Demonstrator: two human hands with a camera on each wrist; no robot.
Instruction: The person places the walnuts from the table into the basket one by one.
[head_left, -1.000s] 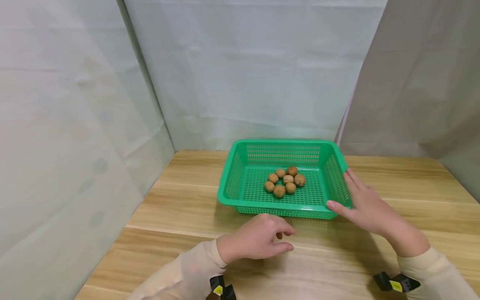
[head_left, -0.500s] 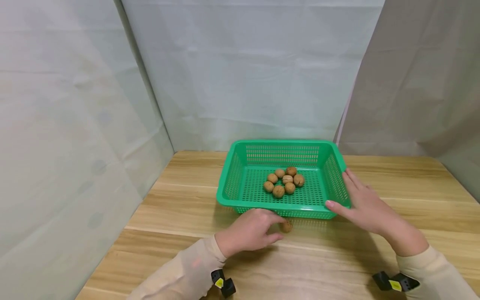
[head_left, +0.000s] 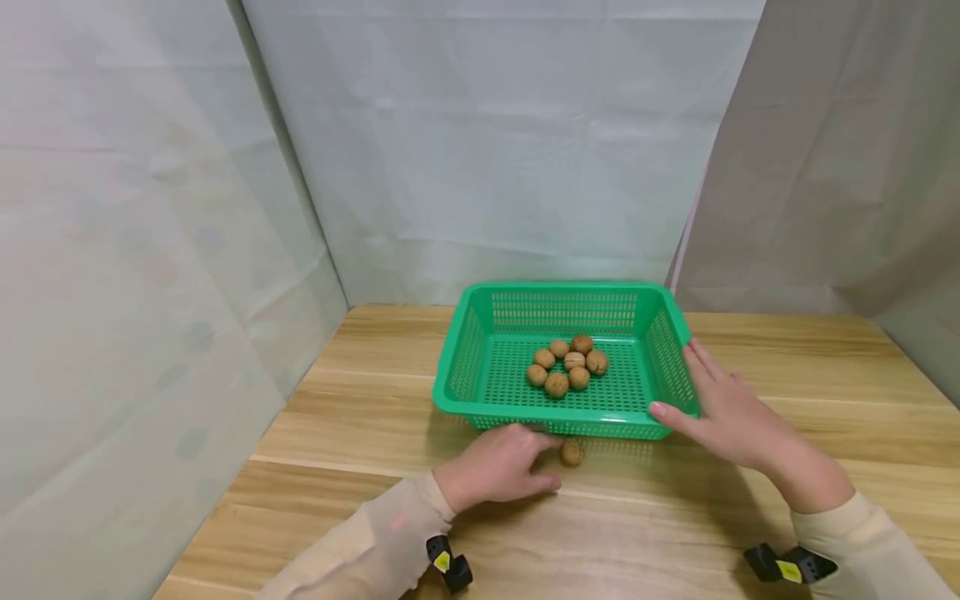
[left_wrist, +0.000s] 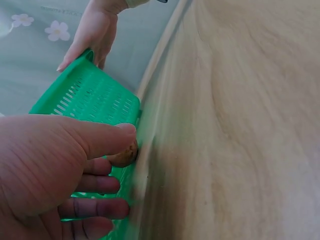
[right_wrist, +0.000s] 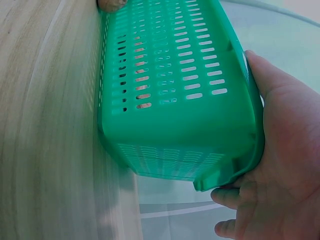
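Note:
A lone walnut (head_left: 572, 452) sits on the wooden table by the near side of a green plastic basket (head_left: 570, 414). My left hand (head_left: 501, 465) is just left of it, index fingertip right at the shell and thumb spread apart. The left wrist view has the same walnut (left_wrist: 126, 157) partly behind the thumb, with the other fingers loosely bent. My right hand (head_left: 738, 417) rests against the basket's near right corner, thumb on the front rim and straight fingers along the right side. Several walnuts (head_left: 557, 384) lie together on the basket's floor.
Pale cloth (head_left: 510, 150) hangs behind the table, with more at both sides. The wooden tabletop (head_left: 360, 400) extends left and right of the basket. Small black devices with yellow marks (head_left: 790, 569) sit at both sleeves.
The walnut in front of the basket has come into view beside my left hand, which moved slightly left; its thumb now stands away from the nut. My right hand stays at the basket's corner.

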